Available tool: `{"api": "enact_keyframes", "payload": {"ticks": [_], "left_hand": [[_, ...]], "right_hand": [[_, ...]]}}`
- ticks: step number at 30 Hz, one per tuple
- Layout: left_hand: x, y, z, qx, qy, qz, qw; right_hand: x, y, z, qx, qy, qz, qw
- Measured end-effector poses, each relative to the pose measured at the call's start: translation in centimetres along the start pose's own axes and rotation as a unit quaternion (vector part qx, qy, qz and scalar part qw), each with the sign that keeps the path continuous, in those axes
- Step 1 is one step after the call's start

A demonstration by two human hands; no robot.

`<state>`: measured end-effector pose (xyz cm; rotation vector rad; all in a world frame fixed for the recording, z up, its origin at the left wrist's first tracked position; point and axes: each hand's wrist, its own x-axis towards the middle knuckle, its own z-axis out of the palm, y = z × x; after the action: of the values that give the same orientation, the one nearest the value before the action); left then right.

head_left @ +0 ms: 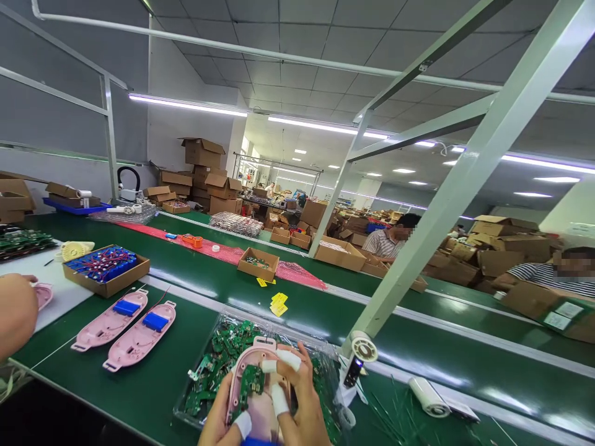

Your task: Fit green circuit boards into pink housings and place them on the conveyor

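A pink plastic shell point(261, 412) is held low in front of me, tilted, above a tray of boards. My left hand point(218, 418) grips its left side, the thumb pressing near the lower end of a green circuit board point(252, 379) inside. Over the shell's right side my right hand point(304, 402) bends its fingers inward, one fingertip at the board's upper right edge. White wraps cover several fingertips. Part of a blue battery pack point(258, 441) shows at the shell's bottom. Beneath, a clear plastic tray point(180, 402) holds many loose green circuit boards point(216, 353).
Two pink shells point(139, 344) with blue packs lie left, near a cardboard box point(105, 286) of blue packs. Another person's arm point(16, 316) reaches in at left. A small fan point(362, 350) stands by the slanted post point(372, 310). A white cylinder point(428, 396) lies right.
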<state>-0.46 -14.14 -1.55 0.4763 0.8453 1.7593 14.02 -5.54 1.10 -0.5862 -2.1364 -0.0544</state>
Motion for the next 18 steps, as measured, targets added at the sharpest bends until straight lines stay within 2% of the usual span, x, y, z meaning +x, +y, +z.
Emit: {"api": "enact_keyframes", "payload": {"ticks": [3,7,10,14,18], "left_hand": [[0.4,-0.6,-0.6,0.012,-0.007,0.024,1.000],[0.7,-1.5,-1.2,0.012,0.014,0.024,1.000],[0.6,-1.7,-1.0,0.032,0.035,0.028,0.998],[0.6,-1.3,-0.5,0.064,0.018,0.016,0.998],[1.5,-0.9,-0.6,0.084,0.079,0.053,0.992]], "right_hand": [[0.3,0.0,-0.1,0.014,-0.021,0.006,1.000],[1.2,-0.4,-0.5,0.029,-0.043,-0.028,0.998],[1.9,-0.9,-0.7,-0.009,-0.015,-0.050,0.999],[2.3,-1.5,-0.4,-0.047,0.006,-0.093,0.995],[1.4,-1.7,-0.1,-0.074,-0.035,-0.143,0.986]]}}
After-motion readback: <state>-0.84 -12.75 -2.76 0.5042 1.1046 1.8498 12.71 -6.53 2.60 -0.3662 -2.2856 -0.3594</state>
